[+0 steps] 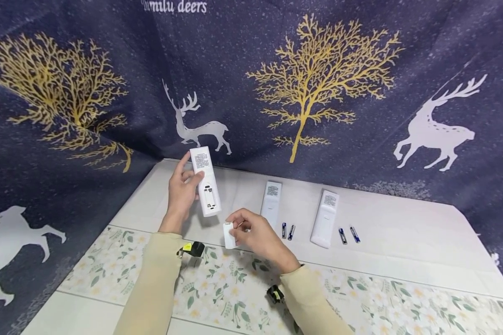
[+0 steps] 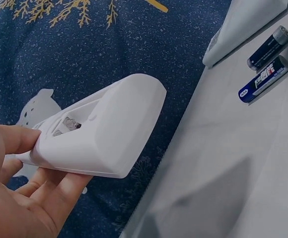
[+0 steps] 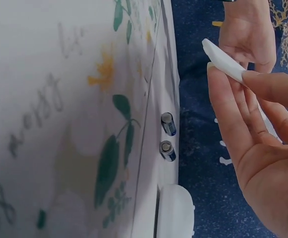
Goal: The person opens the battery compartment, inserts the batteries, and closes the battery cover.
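My left hand [image 1: 181, 194] grips a white remote control [image 1: 205, 179] above the table, its back turned up with a printed label. The battery compartment [image 1: 210, 197] in its lower half lies uncovered, and metal springs [image 2: 70, 124] show inside it in the left wrist view. Lower and to the right, my right hand [image 1: 255, 232] pinches a small white battery cover [image 1: 229, 236] between thumb and fingers. The same cover [image 3: 226, 64] appears edge-on in the right wrist view, with the thumb pressed on it.
Two more remotes lie back up on the table [image 1: 402, 232], one paler blue-white [image 1: 271, 204], the other white [image 1: 324, 218]. Beside each is a pair of blue AAA batteries [image 1: 287, 231]. A floral runner [image 1: 402, 298] crosses the table's front; a dark blue curtain [image 1: 234, 70] hangs behind.
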The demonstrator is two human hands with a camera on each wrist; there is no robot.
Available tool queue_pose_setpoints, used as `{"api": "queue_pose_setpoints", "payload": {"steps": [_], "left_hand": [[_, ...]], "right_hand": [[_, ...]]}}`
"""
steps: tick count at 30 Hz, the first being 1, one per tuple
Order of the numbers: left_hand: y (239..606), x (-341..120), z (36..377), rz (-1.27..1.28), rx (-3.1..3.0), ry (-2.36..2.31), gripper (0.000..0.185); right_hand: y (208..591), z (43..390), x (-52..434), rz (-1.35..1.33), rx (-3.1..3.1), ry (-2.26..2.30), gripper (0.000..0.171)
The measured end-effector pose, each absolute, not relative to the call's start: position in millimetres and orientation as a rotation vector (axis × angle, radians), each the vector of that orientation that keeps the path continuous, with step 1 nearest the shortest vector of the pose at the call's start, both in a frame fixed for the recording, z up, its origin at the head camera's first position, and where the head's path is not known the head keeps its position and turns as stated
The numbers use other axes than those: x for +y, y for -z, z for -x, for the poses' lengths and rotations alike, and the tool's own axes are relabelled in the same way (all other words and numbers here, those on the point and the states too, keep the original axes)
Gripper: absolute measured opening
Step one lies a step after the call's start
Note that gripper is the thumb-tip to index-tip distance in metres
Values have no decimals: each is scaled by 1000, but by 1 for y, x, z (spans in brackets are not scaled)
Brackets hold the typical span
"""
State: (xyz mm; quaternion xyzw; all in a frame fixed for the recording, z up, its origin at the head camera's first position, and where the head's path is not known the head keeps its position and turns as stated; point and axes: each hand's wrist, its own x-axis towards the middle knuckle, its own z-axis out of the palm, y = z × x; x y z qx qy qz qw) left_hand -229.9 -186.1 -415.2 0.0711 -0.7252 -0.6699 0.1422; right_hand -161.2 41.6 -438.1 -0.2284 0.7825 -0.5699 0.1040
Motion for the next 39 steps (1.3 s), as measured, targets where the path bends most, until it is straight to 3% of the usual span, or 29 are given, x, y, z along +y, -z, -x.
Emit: {"api": "queue_pose_setpoints", "payload": {"steps": [39], "left_hand": [[421,-184,234,-238,-2139,1913,70]], "right_hand": [[454,163,41,673,2297,1325,20]]}}
